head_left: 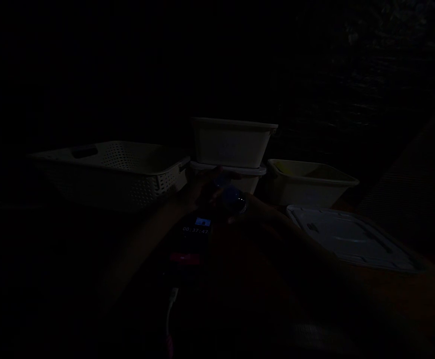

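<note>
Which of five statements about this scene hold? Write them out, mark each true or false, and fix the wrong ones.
1. The perforated basket stands left of the stacked containers. True.
2. The white plug is at the near end of the phone. True.
3. The phone's screen is completely blank. False: it shows 00:37:47.
4. The right hand is at a shiny blue object. True, though it is too dark to tell the grip.
5. The flat lid covers the container on the right. False: the lid lies in front of that container, which is open.

Very dim light; near-black background; reddish-brown tabletop
</note>
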A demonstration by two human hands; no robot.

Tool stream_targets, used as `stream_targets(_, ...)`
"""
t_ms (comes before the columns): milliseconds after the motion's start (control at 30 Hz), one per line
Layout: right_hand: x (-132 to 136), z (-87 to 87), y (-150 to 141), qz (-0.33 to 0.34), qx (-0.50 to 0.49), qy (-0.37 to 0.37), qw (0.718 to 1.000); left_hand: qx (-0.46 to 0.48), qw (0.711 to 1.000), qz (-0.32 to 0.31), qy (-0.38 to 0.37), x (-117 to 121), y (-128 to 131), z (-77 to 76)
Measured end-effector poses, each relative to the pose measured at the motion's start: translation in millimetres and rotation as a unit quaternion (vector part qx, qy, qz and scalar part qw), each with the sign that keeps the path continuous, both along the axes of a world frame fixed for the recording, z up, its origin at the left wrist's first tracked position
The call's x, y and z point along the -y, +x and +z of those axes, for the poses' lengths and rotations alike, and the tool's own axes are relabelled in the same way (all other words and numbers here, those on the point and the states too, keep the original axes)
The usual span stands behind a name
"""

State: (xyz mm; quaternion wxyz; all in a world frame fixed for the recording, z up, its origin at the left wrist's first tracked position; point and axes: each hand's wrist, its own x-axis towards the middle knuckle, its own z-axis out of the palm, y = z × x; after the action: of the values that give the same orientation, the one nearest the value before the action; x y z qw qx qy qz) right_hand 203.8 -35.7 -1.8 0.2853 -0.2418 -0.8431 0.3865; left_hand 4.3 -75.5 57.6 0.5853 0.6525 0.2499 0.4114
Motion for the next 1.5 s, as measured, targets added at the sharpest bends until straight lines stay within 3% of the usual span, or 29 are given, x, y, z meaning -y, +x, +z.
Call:
stream_targets(233, -4, -3.2, 1, 0.034, -0.003, -0.021, 0.999, -0.007, 1.000, -0.003, 0.026, 3, 0, -1.5)
stream_targets(633, -6, -8.3, -4, 0.007, -0.050, -0.076, 0.996, -0.003, 0.992, 0.045, 0.122, -4, 1, -2.4)
stream_targets(900, 2, -4.0, -4, -0.054, -0.041, -0.045, 0.997, 0.000, 0.981, 0.092, 0.170, -6, 8, -2.7)
stream_targets(1000, 11, 2.4, -5, -0.055, -0.043, -0.036, 0.997, -0.005, 0.955, 0.159, 0.250, -12, 9, -4.9)
stream_targets(1133, 18, 7.4, -6, -0.049, -0.045, -0.026, 0.997, -0.025, 0.864, 0.300, 0.403, -19, 5, -6.4)
stream_targets(1233, 19, 8.3, -7, -0.042, -0.049, -0.022, 0.998, -0.063, 0.809, 0.327, 0.484, -22, 2, -6.4)
stream_targets(1333, 20, 9.7, -7, -0.034, -0.056, -0.019, 0.998, -0.087, 0.798, 0.291, 0.520, -23, 3, -8.7)
stream_targets(1500, 19, 11.9, -7, -0.013, -0.068, -0.017, 0.997, -0.124, 0.823, 0.210, 0.513, -22, 8, -18.2)
